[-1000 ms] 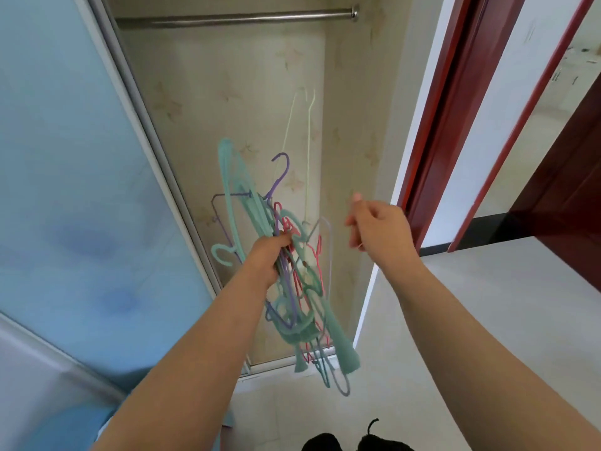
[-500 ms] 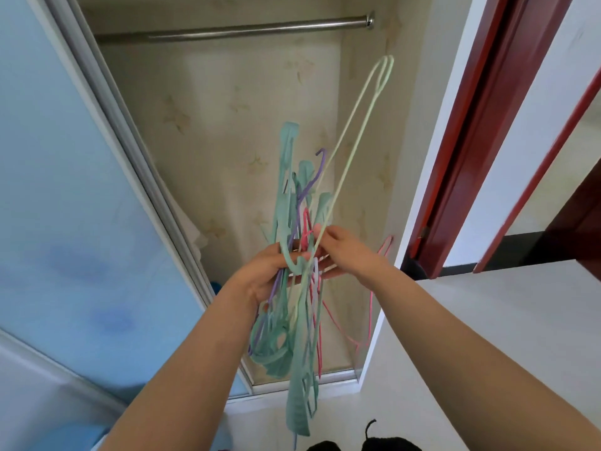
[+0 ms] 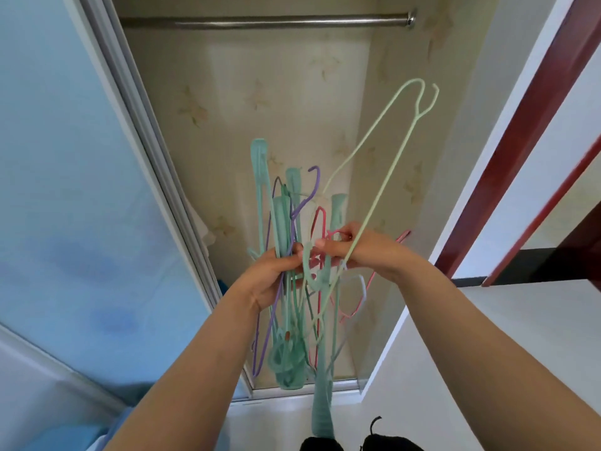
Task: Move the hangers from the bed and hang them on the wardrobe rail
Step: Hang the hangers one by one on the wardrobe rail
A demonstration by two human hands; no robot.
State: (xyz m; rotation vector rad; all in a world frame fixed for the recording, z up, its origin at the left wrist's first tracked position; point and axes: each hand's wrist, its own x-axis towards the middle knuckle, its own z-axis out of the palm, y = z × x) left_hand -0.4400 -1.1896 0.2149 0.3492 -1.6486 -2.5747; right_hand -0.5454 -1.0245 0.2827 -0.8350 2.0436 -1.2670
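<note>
A tangled bundle of hangers [image 3: 286, 242] is gripped by the left hand [image 3: 276, 275]; their number cannot be counted. One pale green wire hanger [image 3: 374, 177] is pinched by the right hand [image 3: 354, 252], beneath one rail [image 3: 266, 21].

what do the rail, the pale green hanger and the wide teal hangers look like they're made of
Rail: likely steel, brushed or polished, judging by its grey sheen and bright streaks.
Pale green hanger: very thin and evenly round, probably wire with a matte plastic coating; the core cannot be seen.
Teal hangers: broad, flat, ribbed arms, apparently moulded plastic with a dull finish.
</note>
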